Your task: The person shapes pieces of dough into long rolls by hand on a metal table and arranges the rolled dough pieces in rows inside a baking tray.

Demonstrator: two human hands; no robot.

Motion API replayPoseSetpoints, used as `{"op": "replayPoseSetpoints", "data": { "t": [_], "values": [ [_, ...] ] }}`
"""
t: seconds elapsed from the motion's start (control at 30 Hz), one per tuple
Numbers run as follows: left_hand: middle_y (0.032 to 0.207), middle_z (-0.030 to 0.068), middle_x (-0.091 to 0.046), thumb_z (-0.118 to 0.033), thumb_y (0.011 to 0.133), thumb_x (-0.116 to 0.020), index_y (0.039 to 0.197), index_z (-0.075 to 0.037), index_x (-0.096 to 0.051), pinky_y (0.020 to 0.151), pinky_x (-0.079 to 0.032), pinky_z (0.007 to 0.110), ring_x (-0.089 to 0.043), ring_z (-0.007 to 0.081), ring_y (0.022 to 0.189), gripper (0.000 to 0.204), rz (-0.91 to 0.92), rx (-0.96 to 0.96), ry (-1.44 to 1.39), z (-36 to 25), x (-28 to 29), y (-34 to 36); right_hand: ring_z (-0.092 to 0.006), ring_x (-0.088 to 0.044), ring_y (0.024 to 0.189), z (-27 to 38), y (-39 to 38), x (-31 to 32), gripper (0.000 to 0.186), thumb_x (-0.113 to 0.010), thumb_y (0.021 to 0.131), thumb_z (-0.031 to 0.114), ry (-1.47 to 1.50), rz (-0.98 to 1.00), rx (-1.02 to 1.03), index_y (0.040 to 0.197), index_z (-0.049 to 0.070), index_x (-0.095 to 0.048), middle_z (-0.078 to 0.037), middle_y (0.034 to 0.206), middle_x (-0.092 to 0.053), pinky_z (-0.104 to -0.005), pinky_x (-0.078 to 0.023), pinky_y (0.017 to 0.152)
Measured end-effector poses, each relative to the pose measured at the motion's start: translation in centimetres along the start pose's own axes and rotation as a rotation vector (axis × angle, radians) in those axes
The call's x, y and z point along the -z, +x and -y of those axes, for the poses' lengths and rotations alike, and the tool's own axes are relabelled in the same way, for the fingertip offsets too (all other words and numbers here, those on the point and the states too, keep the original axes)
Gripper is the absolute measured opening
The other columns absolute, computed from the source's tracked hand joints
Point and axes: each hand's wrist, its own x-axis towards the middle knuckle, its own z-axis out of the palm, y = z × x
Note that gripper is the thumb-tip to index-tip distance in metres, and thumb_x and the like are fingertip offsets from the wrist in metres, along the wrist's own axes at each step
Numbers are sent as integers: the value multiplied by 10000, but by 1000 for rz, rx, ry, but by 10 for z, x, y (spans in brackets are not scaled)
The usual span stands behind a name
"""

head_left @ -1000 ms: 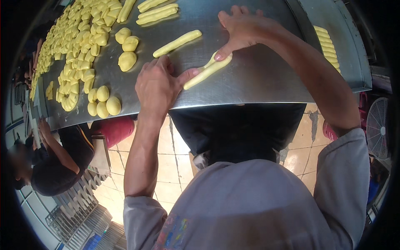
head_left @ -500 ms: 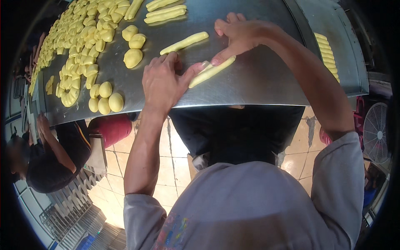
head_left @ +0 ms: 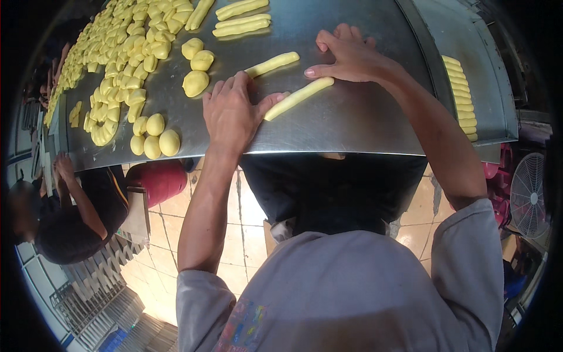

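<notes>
Pressing evenly should keep the yellow dough stick (head_left: 300, 98) uniform; the left hand (head_left: 233, 110), thumb wide, touches it; the right hand (head_left: 355, 57), loosely spread, sits just beside.

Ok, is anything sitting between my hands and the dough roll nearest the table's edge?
Nothing visible is. Your left hand has its thumb right at that roll; your right hand is close to its right end. The other roll lies beyond.
</notes>
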Motion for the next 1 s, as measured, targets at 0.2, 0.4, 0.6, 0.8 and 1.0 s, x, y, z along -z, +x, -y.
{"op": "replayPoseSetpoints", "data": {
  "t": [0.2,0.4,0.6,0.8,1.0],
  "values": [
    [761,102,-603,-458,728,-722,848,-37,-599,676,-444,392,-567,285,753,455,-1,29,-80,5,-5,-4,-308,-349,1168,1,-9,-5,480,-644,770,522,33,-72,28,1022,133,-524,-129,1115,-463,-512,-285,879],
    [841,110,-593,-289,808,-682,949,-34,-625,727,-438,359,-548,285,800,297,79,3,-241,-12,12,-29,-292,-596,828,6,-29,8,198,-649,781,188,363,-9,293,909,45,-600,-139,824,-598,-393,-454,734],
    [920,92,-579,-150,817,-658,1008,-47,-607,786,-399,360,-525,284,877,223,167,22,-325,-12,24,-24,-300,-588,688,19,-41,17,164,-656,713,47,488,-91,379,867,2,-620,-139,745,-595,-383,-468,649],
    [948,92,-579,-171,800,-673,1032,-57,-606,827,-394,371,-519,282,925,267,197,69,-286,-2,19,-30,-238,-557,712,13,-35,-6,184,-662,716,32,408,-133,425,896,21,-624,-107,810,-555,-333,-458,653],
    [949,87,-574,-151,812,-649,1047,-58,-605,804,-391,385,-513,284,933,257,74,74,-297,-6,16,-31,-227,-578,732,18,-37,-8,162,-660,727,35,387,-180,367,884,20,-622,-94,799,-559,-320,-465,650]
  ]
}}
